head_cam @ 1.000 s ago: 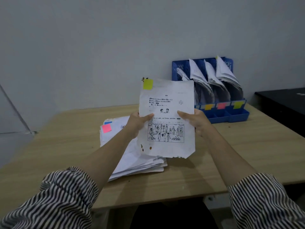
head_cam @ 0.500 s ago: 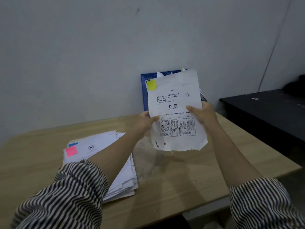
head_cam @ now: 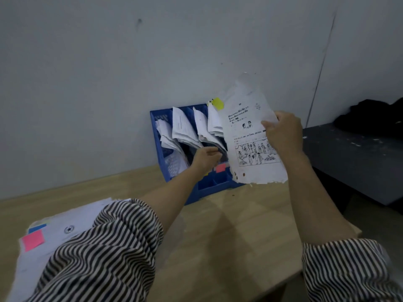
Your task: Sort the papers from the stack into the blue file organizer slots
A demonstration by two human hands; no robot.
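My right hand (head_cam: 283, 134) grips the right edge of a worn printed sheet (head_cam: 248, 144) with a cartoon drawing and a yellow tag at its top corner. It holds the sheet upright in front of the right end of the blue file organizer (head_cam: 209, 189). The organizer stands against the wall, and its slots hold drooping white papers (head_cam: 185, 131). My left hand (head_cam: 206, 159) reaches into the organizer, its fingertips touching the underside of the bent papers in the right-hand slot. The paper stack (head_cam: 65, 234), with a pink note on top, lies at the lower left, partly hidden by my striped sleeve.
Everything sits on a wooden table (head_cam: 229, 236) whose front edge runs along the lower right. A lower black surface (head_cam: 359, 162) stands to the right with a dark cloth (head_cam: 370, 118) on it. Pink and yellow labels mark the organizer's front tray.
My left hand has let go of the sheet and reached to the organizer's papers. My right hand alone carries the sheet, now further right. The view has swung right.
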